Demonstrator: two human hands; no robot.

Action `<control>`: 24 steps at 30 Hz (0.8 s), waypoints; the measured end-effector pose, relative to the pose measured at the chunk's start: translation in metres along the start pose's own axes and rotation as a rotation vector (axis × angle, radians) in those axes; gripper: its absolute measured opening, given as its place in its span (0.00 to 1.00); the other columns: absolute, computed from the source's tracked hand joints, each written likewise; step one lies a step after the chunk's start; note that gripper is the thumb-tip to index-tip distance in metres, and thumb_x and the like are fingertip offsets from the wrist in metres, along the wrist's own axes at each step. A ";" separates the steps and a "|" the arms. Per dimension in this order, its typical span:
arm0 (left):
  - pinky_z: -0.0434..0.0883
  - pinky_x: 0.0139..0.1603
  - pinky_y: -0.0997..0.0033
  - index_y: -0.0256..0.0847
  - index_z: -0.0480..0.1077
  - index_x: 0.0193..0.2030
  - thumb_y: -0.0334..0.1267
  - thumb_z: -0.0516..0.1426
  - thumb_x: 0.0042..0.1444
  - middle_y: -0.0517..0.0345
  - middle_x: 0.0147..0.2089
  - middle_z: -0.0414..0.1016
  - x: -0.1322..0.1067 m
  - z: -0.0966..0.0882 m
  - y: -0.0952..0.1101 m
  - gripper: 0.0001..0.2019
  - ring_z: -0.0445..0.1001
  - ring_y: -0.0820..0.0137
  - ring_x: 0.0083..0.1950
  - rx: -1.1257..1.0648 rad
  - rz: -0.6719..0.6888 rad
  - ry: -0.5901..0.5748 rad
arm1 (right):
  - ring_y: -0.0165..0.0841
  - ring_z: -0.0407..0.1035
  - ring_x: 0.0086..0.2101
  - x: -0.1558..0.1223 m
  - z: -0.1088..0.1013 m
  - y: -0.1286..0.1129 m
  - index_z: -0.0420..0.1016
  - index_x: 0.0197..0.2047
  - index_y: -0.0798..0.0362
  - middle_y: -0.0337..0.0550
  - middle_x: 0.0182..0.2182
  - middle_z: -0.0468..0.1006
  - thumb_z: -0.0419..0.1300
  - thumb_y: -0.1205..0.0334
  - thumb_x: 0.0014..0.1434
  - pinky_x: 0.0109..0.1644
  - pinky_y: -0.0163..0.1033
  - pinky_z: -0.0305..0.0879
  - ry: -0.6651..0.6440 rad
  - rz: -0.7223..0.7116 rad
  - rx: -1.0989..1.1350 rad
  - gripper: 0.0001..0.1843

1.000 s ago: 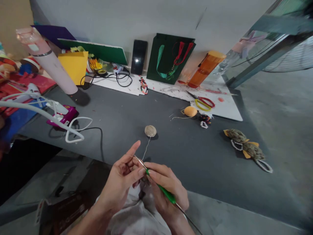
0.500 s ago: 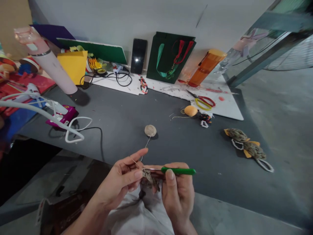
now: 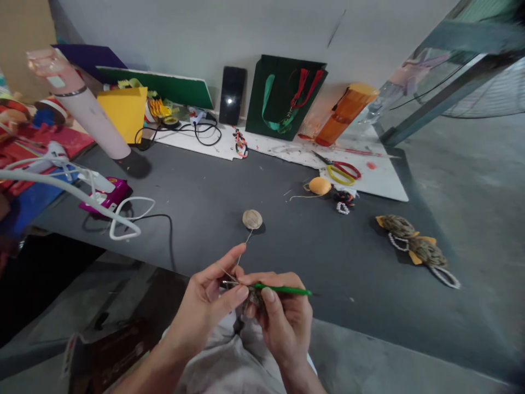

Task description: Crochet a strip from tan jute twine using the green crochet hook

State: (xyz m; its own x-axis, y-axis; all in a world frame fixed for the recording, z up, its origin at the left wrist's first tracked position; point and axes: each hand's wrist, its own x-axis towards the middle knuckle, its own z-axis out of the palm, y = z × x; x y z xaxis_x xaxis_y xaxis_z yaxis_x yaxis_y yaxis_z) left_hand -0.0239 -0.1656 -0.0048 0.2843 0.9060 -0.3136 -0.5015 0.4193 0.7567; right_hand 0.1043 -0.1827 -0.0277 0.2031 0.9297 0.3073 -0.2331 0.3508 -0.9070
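place: craft workshop | bench: dark work table | signs: scissors, twine ball, beaded twine pieces, concrete floor

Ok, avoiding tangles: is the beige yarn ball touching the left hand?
Apart: head view shows the beige yarn ball on the dark grey tabletop, clear of the left hand, linked by thin yarn.

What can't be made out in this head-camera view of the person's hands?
Head view:
The crochet hook: its tip is too small and blurred to see.
The crocheted piece: mostly hidden by the left hand and right hand.
The wire fan guard: cut off by the right edge.
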 end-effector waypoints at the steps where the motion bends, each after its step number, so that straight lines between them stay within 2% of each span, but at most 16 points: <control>1: 0.71 0.38 0.71 0.54 0.78 0.57 0.36 0.71 0.49 0.63 0.34 0.74 0.000 0.001 0.000 0.26 0.72 0.75 0.31 -0.021 0.008 0.033 | 0.30 0.78 0.23 0.000 -0.003 0.000 0.74 0.46 0.48 0.46 0.40 0.87 0.56 0.65 0.70 0.19 0.31 0.71 -0.036 -0.091 -0.091 0.06; 3: 0.71 0.40 0.72 0.52 0.78 0.57 0.33 0.72 0.47 0.63 0.31 0.75 0.001 0.003 0.002 0.29 0.72 0.76 0.32 -0.067 -0.014 0.086 | 0.35 0.82 0.33 0.001 -0.008 0.000 0.76 0.48 0.48 0.49 0.43 0.86 0.58 0.68 0.68 0.28 0.37 0.78 -0.097 -0.295 -0.290 0.09; 5: 0.70 0.42 0.74 0.50 0.77 0.58 0.31 0.73 0.44 0.64 0.29 0.75 0.002 0.004 0.006 0.32 0.71 0.77 0.32 -0.102 -0.062 0.112 | 0.37 0.82 0.37 0.002 -0.009 0.000 0.79 0.48 0.47 0.48 0.43 0.86 0.60 0.71 0.66 0.34 0.41 0.80 -0.095 -0.390 -0.388 0.11; 6: 0.69 0.42 0.75 0.49 0.77 0.59 0.30 0.74 0.43 0.64 0.28 0.75 0.003 0.004 0.007 0.34 0.71 0.77 0.32 -0.119 -0.089 0.113 | 0.37 0.82 0.37 0.002 -0.008 0.000 0.79 0.46 0.47 0.47 0.42 0.86 0.61 0.71 0.66 0.35 0.41 0.80 -0.067 -0.370 -0.371 0.11; 10: 0.68 0.40 0.74 0.46 0.73 0.63 0.30 0.74 0.41 0.66 0.27 0.75 0.005 0.003 0.012 0.39 0.69 0.77 0.30 -0.162 -0.164 0.073 | 0.36 0.80 0.34 0.000 -0.001 0.003 0.78 0.42 0.48 0.44 0.34 0.85 0.61 0.63 0.67 0.33 0.39 0.79 0.063 -0.143 -0.125 0.03; 14: 0.65 0.36 0.75 0.44 0.62 0.71 0.30 0.74 0.41 0.69 0.25 0.73 0.005 0.002 0.015 0.48 0.67 0.77 0.28 -0.165 -0.178 0.041 | 0.35 0.80 0.32 -0.001 0.000 0.002 0.74 0.43 0.48 0.45 0.35 0.86 0.58 0.62 0.69 0.21 0.31 0.69 0.027 -0.066 -0.024 0.03; 18: 0.64 0.36 0.75 0.43 0.55 0.74 0.30 0.74 0.40 0.66 0.27 0.75 0.006 -0.001 0.015 0.54 0.67 0.77 0.28 -0.172 -0.188 0.022 | 0.34 0.80 0.29 -0.001 -0.004 -0.001 0.69 0.45 0.47 0.43 0.34 0.85 0.54 0.61 0.72 0.18 0.30 0.66 0.025 -0.024 -0.046 0.03; 21: 0.64 0.37 0.74 0.44 0.56 0.74 0.31 0.74 0.42 0.65 0.27 0.76 0.007 -0.005 0.013 0.53 0.68 0.76 0.29 -0.171 -0.195 -0.005 | 0.33 0.79 0.25 -0.001 -0.007 -0.001 0.66 0.46 0.46 0.42 0.32 0.85 0.51 0.61 0.73 0.18 0.31 0.68 0.032 -0.011 -0.088 0.04; 24: 0.64 0.38 0.72 0.46 0.62 0.71 0.31 0.74 0.41 0.64 0.28 0.77 0.007 -0.008 0.011 0.49 0.69 0.75 0.30 -0.169 -0.214 -0.025 | 0.33 0.78 0.22 0.000 -0.010 -0.001 0.66 0.47 0.45 0.40 0.29 0.85 0.51 0.60 0.73 0.22 0.34 0.72 0.026 0.008 -0.081 0.04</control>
State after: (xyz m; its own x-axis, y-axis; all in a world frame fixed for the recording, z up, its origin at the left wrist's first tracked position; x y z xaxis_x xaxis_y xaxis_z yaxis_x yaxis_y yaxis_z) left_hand -0.0342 -0.1543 -0.0030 0.4174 0.7949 -0.4403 -0.5564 0.6066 0.5678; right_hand 0.1142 -0.1843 -0.0301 0.2261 0.9289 0.2933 -0.1577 0.3320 -0.9300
